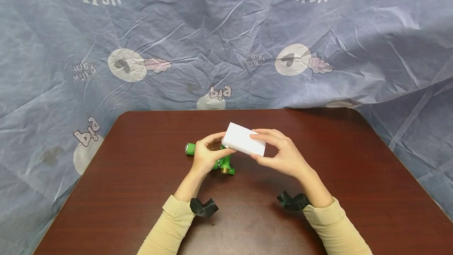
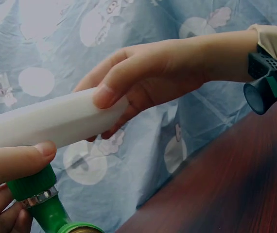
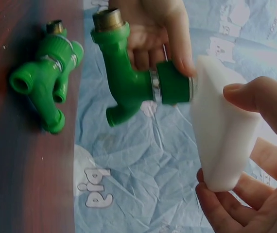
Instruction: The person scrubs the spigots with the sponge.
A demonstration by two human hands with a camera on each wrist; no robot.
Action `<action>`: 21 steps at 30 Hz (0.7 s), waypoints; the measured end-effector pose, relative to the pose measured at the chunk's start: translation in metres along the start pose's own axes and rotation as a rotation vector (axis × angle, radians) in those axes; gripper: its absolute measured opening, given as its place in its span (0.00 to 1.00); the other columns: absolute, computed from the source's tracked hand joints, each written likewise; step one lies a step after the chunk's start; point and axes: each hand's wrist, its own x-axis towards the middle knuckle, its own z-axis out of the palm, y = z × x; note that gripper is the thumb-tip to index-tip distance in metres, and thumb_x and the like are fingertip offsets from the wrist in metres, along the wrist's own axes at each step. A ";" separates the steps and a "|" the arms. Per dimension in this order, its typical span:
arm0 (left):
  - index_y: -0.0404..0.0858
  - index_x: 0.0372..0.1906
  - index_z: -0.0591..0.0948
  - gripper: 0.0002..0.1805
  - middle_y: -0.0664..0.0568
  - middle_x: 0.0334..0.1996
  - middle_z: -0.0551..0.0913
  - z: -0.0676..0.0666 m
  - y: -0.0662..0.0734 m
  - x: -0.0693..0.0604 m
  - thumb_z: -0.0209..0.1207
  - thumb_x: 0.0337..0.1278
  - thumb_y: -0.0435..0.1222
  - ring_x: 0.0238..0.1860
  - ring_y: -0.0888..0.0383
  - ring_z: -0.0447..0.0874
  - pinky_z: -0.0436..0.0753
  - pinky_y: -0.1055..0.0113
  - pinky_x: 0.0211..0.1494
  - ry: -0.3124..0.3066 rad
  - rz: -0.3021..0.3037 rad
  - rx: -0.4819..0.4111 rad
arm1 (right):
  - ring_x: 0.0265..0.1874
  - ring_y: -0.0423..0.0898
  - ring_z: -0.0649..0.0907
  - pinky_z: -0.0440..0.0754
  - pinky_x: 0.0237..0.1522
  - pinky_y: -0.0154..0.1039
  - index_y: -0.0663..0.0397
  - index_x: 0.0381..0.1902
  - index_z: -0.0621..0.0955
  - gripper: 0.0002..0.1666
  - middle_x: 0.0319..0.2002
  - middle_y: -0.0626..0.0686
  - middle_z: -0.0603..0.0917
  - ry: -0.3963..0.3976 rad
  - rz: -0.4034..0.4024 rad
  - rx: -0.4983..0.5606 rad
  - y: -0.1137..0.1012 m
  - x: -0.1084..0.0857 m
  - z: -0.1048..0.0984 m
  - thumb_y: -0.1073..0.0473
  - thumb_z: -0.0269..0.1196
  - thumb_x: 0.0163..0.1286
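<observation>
My left hand (image 1: 204, 156) grips a green plastic tap (image 3: 126, 80) by its ribbed knob, thumb on one side and fingers curled on the other. The tap has a silver band and a brass threaded end. A white block (image 1: 243, 139), which looks like a sponge, is pinched between thumb and fingers of my right hand (image 1: 286, 153). In the right wrist view, one face of the block lies against the knob's end. My left thumb sits close to the block's near end in the left wrist view. Both hands are above the table.
More green tap parts (image 3: 43, 85) lie on the dark red-brown table (image 1: 148, 192), overlapping so that their number is unclear. A green knob (image 1: 190, 148) shows left of my left hand. A patterned blue-grey cloth (image 1: 198, 38) hangs behind the table.
</observation>
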 end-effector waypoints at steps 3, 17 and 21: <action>0.26 0.47 0.81 0.26 0.40 0.40 0.84 0.001 0.001 -0.001 0.70 0.33 0.19 0.37 0.55 0.83 0.82 0.62 0.39 -0.008 -0.011 0.023 | 0.51 0.48 0.77 0.75 0.49 0.43 0.48 0.50 0.83 0.28 0.53 0.50 0.79 0.015 -0.030 -0.019 -0.002 0.001 0.006 0.58 0.74 0.48; 0.22 0.46 0.80 0.25 0.30 0.40 0.81 0.008 0.032 -0.005 0.70 0.33 0.18 0.33 0.54 0.79 0.79 0.67 0.36 0.010 -0.025 0.061 | 0.49 0.46 0.76 0.73 0.47 0.39 0.48 0.48 0.84 0.27 0.51 0.50 0.80 0.062 -0.008 -0.047 0.001 0.001 -0.001 0.60 0.73 0.45; 0.20 0.46 0.79 0.24 0.29 0.40 0.81 0.008 0.031 -0.006 0.68 0.34 0.16 0.34 0.58 0.81 0.81 0.65 0.37 -0.006 -0.024 0.050 | 0.52 0.47 0.75 0.73 0.49 0.42 0.47 0.49 0.83 0.27 0.53 0.49 0.79 0.006 -0.024 -0.017 -0.002 0.001 0.001 0.59 0.73 0.47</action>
